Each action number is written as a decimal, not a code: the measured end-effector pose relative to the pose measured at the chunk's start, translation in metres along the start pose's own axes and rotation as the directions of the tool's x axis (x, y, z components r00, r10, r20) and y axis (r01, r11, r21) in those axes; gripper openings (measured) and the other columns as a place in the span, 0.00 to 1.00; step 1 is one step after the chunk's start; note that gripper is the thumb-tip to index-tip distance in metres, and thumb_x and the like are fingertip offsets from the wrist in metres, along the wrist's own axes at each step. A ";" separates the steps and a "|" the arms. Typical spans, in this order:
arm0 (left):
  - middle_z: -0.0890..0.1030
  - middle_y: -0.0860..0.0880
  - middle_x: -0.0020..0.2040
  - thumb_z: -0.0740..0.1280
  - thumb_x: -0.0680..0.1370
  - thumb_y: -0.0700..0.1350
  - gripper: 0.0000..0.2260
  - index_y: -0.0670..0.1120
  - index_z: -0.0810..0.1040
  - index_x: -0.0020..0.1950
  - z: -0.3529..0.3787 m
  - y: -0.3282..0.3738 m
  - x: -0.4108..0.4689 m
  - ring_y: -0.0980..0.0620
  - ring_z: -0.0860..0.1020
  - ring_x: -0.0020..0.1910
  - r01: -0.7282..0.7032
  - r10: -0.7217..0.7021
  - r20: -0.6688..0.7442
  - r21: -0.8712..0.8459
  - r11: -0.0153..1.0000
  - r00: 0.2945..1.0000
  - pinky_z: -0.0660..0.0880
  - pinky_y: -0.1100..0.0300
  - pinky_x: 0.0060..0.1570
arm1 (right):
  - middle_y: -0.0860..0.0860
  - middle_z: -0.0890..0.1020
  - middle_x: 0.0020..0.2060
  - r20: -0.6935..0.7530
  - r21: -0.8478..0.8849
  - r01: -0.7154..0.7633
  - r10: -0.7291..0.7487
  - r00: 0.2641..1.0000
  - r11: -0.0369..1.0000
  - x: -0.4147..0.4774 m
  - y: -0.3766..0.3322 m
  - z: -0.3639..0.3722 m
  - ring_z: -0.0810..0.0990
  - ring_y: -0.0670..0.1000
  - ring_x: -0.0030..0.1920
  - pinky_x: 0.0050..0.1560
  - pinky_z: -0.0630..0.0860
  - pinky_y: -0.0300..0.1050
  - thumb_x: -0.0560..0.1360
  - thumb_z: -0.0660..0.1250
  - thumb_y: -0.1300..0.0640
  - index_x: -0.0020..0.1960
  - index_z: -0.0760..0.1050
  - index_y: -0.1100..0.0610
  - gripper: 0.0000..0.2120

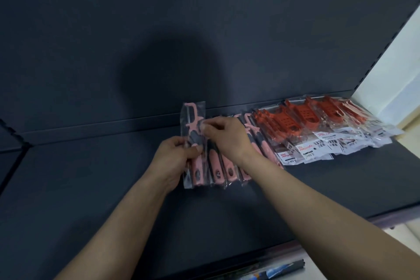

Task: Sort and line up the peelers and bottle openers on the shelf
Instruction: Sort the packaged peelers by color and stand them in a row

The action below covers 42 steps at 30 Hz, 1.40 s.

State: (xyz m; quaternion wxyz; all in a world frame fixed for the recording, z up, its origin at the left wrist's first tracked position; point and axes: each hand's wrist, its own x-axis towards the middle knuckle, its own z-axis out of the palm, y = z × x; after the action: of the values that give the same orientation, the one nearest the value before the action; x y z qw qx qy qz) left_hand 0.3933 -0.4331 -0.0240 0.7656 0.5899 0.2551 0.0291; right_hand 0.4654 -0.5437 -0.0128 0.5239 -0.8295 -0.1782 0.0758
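Observation:
Several pink-and-grey peelers in clear bags point(221, 169) lie side by side at the middle of the dark shelf point(91, 200). The leftmost bagged pink peeler point(193, 120) is held by both hands: my left hand point(175, 161) grips its handle, and my right hand point(227, 137) pinches the bag near the blade. To the right, a row of orange-red tools in clear bags point(318, 120) overlaps toward the shelf's right end.
The shelf's dark back panel point(159, 29) rises right behind the row. A pale wall point(395, 79) stands past the right upright. Below the shelf's front edge a dark item with a blue label point(281, 269) lies on a lower level.

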 end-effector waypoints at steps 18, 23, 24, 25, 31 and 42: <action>0.82 0.43 0.42 0.67 0.76 0.38 0.03 0.40 0.78 0.48 -0.015 -0.001 -0.001 0.49 0.81 0.40 0.012 -0.016 0.052 0.061 0.998 0.999 0.79 0.60 0.38 | 0.51 0.78 0.32 -0.201 0.040 -0.143 0.148 0.968 0.989 -0.006 -0.005 0.027 0.76 0.51 0.34 0.35 0.71 0.43 0.70 0.67 0.60 0.39 0.72 0.59 0.05; 0.79 0.45 0.44 0.65 0.77 0.35 0.05 0.45 0.77 0.46 -0.032 0.001 -0.001 0.51 0.78 0.44 -0.096 0.112 -0.095 0.164 0.982 0.989 0.77 0.60 0.45 | 0.58 0.80 0.41 -0.142 -0.412 -0.045 -0.015 0.990 0.910 -0.013 -0.001 0.037 0.79 0.60 0.42 0.38 0.72 0.46 0.73 0.63 0.59 0.51 0.66 0.56 0.09; 0.79 0.45 0.44 0.65 0.77 0.34 0.06 0.45 0.77 0.46 -0.034 0.001 -0.002 0.51 0.78 0.43 -0.111 0.130 -0.095 0.183 0.977 0.987 0.77 0.61 0.45 | 0.59 0.81 0.43 -0.121 -0.495 -0.026 -0.040 0.992 0.869 -0.012 0.000 0.040 0.79 0.61 0.43 0.37 0.71 0.45 0.74 0.62 0.59 0.54 0.66 0.56 0.10; 0.79 0.44 0.45 0.64 0.77 0.34 0.06 0.45 0.77 0.46 -0.037 0.001 -0.003 0.51 0.78 0.43 -0.124 0.145 -0.091 0.204 0.971 0.985 0.77 0.61 0.44 | 0.60 0.81 0.45 -0.102 -0.553 -0.014 -0.051 0.994 0.833 -0.012 0.000 0.043 0.79 0.61 0.45 0.37 0.68 0.44 0.74 0.61 0.60 0.57 0.66 0.57 0.12; 0.80 0.45 0.43 0.64 0.77 0.33 0.08 0.46 0.77 0.44 -0.046 -0.002 -0.007 0.51 0.78 0.42 -0.169 0.190 -0.054 0.270 0.948 0.980 0.77 0.62 0.43 | 0.59 0.75 0.55 -0.046 -0.652 -0.035 0.007 0.999 0.757 -0.012 -0.001 0.056 0.76 0.60 0.53 0.43 0.70 0.46 0.77 0.60 0.61 0.62 0.67 0.55 0.14; 0.80 0.46 0.42 0.64 0.77 0.33 0.09 0.46 0.78 0.44 -0.051 -0.003 -0.004 0.52 0.78 0.41 -0.176 0.184 -0.001 0.278 0.944 0.983 0.77 0.61 0.43 | 0.60 0.72 0.57 -0.048 -0.756 -0.045 0.014 0.999 0.653 -0.018 -0.002 0.061 0.72 0.60 0.57 0.48 0.74 0.50 0.74 0.58 0.69 0.55 0.75 0.63 0.13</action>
State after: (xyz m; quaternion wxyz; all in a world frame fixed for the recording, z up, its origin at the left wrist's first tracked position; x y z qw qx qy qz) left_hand 0.3676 -0.3902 -0.0341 0.6662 0.7115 0.2120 0.0707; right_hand 0.4293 -0.4985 -0.0392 0.1331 -0.9763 -0.1702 -0.0124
